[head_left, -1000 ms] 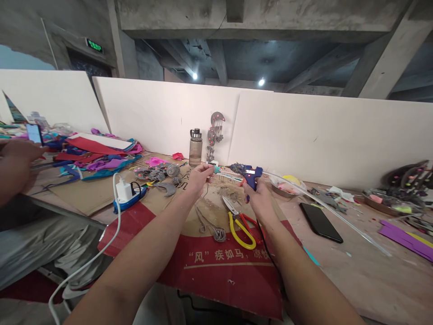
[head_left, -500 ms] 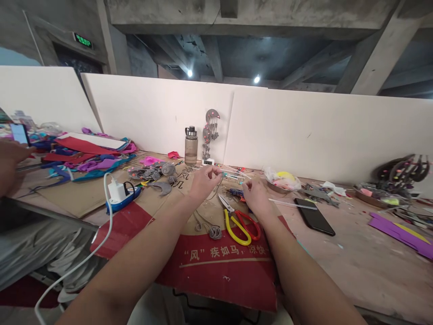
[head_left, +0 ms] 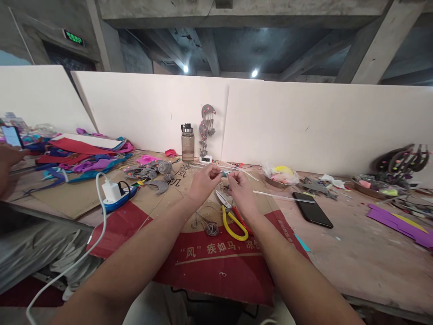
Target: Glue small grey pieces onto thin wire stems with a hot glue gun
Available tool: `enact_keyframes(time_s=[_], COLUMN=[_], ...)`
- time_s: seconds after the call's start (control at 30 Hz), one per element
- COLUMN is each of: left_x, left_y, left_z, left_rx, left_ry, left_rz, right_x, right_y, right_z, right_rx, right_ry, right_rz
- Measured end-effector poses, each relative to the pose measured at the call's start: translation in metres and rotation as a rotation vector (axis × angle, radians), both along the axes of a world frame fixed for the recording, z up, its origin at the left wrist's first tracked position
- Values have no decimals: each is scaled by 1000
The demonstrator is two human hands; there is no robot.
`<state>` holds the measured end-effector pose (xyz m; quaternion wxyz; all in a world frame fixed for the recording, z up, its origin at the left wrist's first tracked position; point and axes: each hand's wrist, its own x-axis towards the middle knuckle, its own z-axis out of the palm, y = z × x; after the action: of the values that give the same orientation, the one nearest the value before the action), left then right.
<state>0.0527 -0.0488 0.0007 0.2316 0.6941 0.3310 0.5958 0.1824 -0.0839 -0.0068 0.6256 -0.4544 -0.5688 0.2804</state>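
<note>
The teal piece (head_left: 224, 173) sat between two bare hands above the cardboard (head_left: 219, 271), at the middle of a crowded worktop (head_left: 352, 271). The left hand (head_left: 204, 184) had its fingers clamped on one side; the right hand's (head_left: 242, 195) met the other, though whether they gripped it or merely touched it could not be told.

So small a piece, largely covered by fingertips, looked likely to slip or twist if either pinch loosened. The scissors (head_left: 224, 220) posed another risk: their blades pointed up towards the hands, and a wrist dropped too low could have brushed them. Loose yarn (head_left: 212, 229) lay just beside their handles, where it might have snagged. A clear rod (head_left: 284, 197), reaching from behind the right hand across a black phone (head_left: 313, 213), could have been knocked by a sideways swing of that arm.

Beyond the hands stood a bottle (head_left: 188, 144) and a small white clock (head_left: 205, 159) before white boards (head_left: 149, 110). To the left, a blue power strip (head_left: 117, 206) trailed a white cable (head_left: 104, 225) near the left forearm; a bowl (head_left: 278, 183) of wrapped bits lay to the right.
</note>
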Motion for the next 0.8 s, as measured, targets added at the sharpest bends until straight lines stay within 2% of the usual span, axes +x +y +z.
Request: enact_keyframes(time_s=[0.1, 0.23, 0.53, 0.8], left_x=[2, 1, 0, 0], left_y=[-3, -10, -9, -12], left_z=[1, 6, 6, 9], left_rx=[-43, -20, 153, 142], left_ry=[-9, 78, 175, 178], left_rz=[-41, -11, 48, 23], right_x=[2, 2, 5, 5], right_y=[-5, -9, -8, -9], right_z=[6, 10, 6, 9], right_rx=[62, 94, 133, 145], right_ry=[-139, -233, -257, -285], right_rz=[-102, -180, -194, -240])
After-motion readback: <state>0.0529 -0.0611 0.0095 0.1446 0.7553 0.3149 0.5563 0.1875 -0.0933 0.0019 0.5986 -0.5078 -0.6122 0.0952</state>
